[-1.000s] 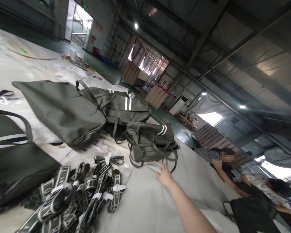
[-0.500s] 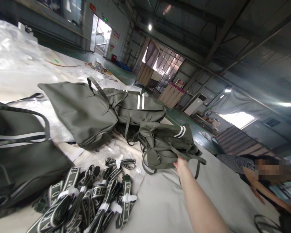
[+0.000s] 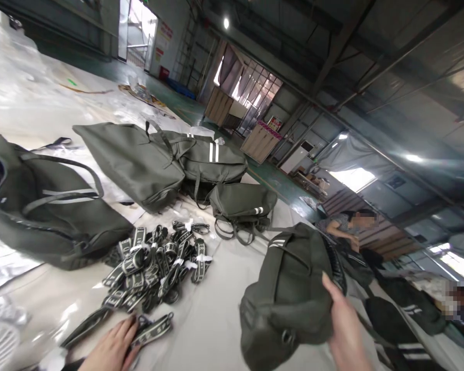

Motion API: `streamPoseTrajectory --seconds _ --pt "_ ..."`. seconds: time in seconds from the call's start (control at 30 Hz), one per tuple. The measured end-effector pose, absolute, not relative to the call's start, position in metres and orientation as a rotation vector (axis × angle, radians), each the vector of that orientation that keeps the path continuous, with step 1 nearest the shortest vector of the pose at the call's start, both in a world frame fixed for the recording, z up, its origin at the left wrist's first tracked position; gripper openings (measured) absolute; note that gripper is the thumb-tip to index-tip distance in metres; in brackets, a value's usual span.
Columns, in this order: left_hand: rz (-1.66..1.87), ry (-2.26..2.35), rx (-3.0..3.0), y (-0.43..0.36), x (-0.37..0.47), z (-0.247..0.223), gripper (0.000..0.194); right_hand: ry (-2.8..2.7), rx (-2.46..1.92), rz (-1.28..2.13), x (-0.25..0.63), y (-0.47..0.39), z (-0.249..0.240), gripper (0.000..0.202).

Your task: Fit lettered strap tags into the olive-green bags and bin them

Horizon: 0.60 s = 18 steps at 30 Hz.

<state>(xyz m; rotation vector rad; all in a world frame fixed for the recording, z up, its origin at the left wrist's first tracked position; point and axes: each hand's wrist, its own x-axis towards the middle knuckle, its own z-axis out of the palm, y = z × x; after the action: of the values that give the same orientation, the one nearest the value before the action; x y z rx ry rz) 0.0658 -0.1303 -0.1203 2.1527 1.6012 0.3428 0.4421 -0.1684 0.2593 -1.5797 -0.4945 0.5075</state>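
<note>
My right hand (image 3: 348,322) grips the side of a dark green bag (image 3: 290,293) with two white stripes, held tilted above the table at the right. Its thumb lies along the bag's edge; the other fingers are hidden behind it. At the bottom left, my left hand (image 3: 112,344) is low over the table, with the end of a bundled strap (image 3: 153,330) between its thumb and fingers. Just beyond lies a pile of black lettered straps (image 3: 150,270), some wrapped in white bands.
A large green bag (image 3: 81,216) lies at the left, another bag (image 3: 135,159) behind the straps. Further back are a striped bag (image 3: 220,159) and a smaller bag (image 3: 242,203). Clear plastic (image 3: 19,77) covers the far left. Another person (image 3: 342,226) works at the right.
My right hand has brought a bag from the far row toward me and to the right. My left hand has come into view at the straps. The view has shifted.
</note>
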Motion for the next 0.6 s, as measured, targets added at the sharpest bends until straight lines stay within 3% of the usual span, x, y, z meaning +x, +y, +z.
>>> streamPoseTrajectory --seconds 0.17,0.3,0.47,0.6 --pt "0.677 1.545 2.003 -0.161 0.082 -0.035 0.066 -0.517 -1.744 0.816 0.346 -0.303 0.124 0.065" --pt "0.587 1.035 1.946 -0.208 0.102 0.047 0.053 -0.763 -1.853 1.058 0.294 -0.356 0.046 0.060" --pt "0.462 0.848 2.127 -0.265 0.124 0.084 0.057 -1.284 -1.890 0.966 0.278 -0.374 0.066 0.042" --pt "0.465 0.970 2.229 -0.277 0.132 0.080 0.046 -1.668 -1.989 0.503 0.290 -0.366 0.120 0.023"
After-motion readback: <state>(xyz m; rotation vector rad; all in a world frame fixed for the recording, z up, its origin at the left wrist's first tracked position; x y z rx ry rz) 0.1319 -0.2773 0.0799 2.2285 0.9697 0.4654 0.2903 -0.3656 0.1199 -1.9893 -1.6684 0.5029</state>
